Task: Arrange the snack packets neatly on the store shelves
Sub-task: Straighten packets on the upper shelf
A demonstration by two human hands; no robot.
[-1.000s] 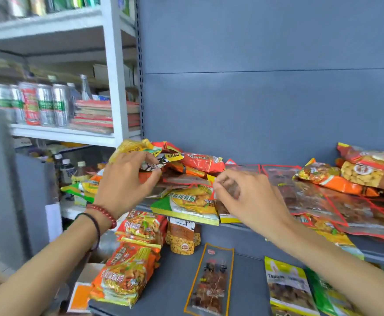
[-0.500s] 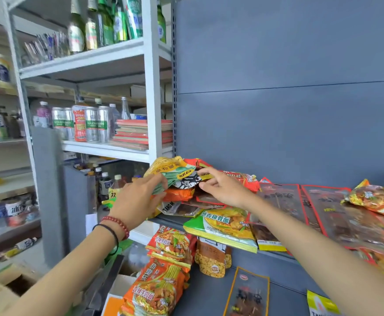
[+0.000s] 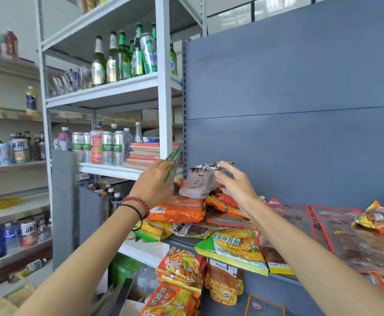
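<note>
Centre frame: the left hand (image 3: 152,187) clamps a thin, glossy green packet (image 3: 173,161), seen edge-on. Just right, a pale crinkly packet (image 3: 199,182) tilts above the orange noodle packet (image 3: 177,210), pinched by the right hand (image 3: 234,186), its other fingers splayed before the flat grey panel (image 3: 300,156).

Left forearm (image 3: 84,247) and right forearm (image 3: 312,252) bare all the way to the lower frame edge. Left hand (image 3: 154,185) and right hand (image 3: 236,185) uncovered.

Left wrist: single-strand bracelet (image 3: 138,200) of round dark-red beads. Just beside it, toward the elbow, a thin black cord band (image 3: 133,207), worn loose, with a loop drooping below the wrist.
</note>
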